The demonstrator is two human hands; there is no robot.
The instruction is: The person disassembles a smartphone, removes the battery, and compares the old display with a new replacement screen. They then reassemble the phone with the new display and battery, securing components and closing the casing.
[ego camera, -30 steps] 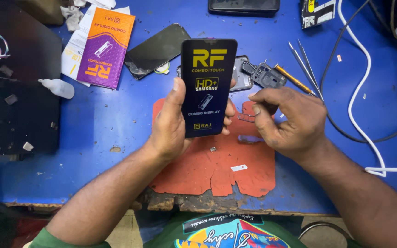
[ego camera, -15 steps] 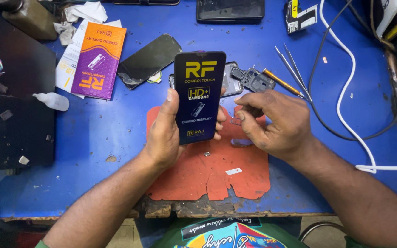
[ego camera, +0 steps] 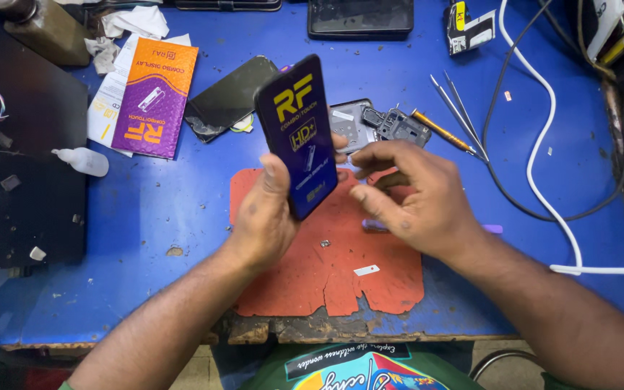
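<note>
Head view: left hand (ego camera: 269,217) is clamped around a replacement phone display (ego camera: 299,136) with a dark printed cover film, held tilted above the orange mat (ego camera: 326,278). Right hand (ego camera: 417,198), just beside it, is loosely curled and holds nothing visible. Judged step: inspecting the display; peeling the film would need a fingertip pinch at an edge.

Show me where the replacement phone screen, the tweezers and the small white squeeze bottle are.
replacement phone screen (ego camera: 299,137), head view, middle of its dark printed face.
tweezers (ego camera: 458,115), head view, midway along the thin metal arms.
white squeeze bottle (ego camera: 84,161), head view, its body.
</note>
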